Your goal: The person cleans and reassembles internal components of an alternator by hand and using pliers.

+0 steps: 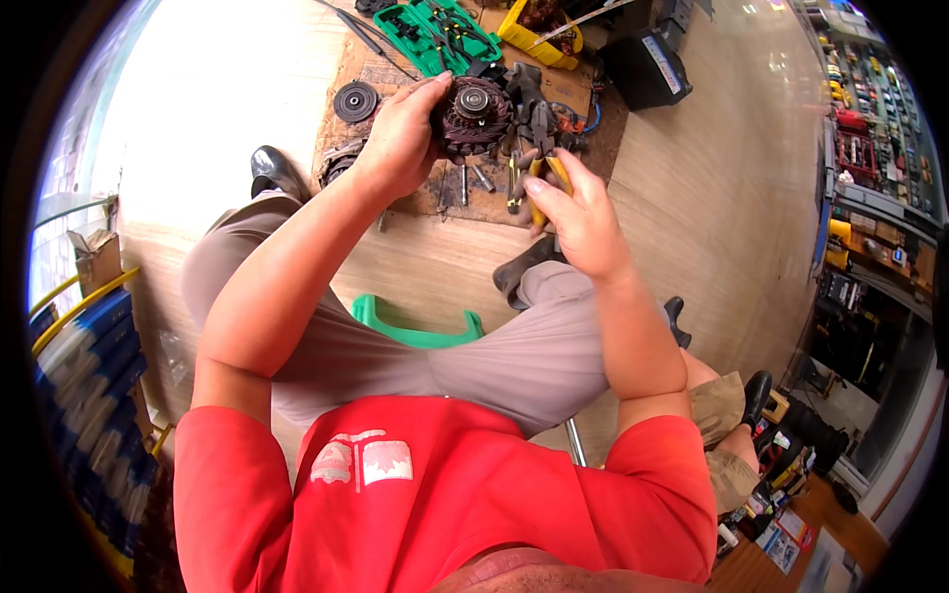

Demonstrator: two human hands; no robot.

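My left hand [400, 143] is wrapped round the left side of a round motor part [474, 103], which has dark reddish windings about its rim and a metal hub at its centre. My right hand [590, 219] grips a pair of pliers with yellow handles [560, 174]. Their dark jaws point away from me, just right of the motor part, and whether they touch anything there I cannot tell. Below the motor part, small metal rods [464, 185] lie on a worn wooden board [425, 203]. A round ribbed disc [356, 101] rests left of my left hand.
At the back are a green tool case [484, 47] and a yellow bin [511, 32] of reddish parts. A black battery-like box [647, 69] stands at the far right. A green stool [420, 334] shows between my legs. Another person's leg [727, 435] is at right, near crowded shelves [875, 148].
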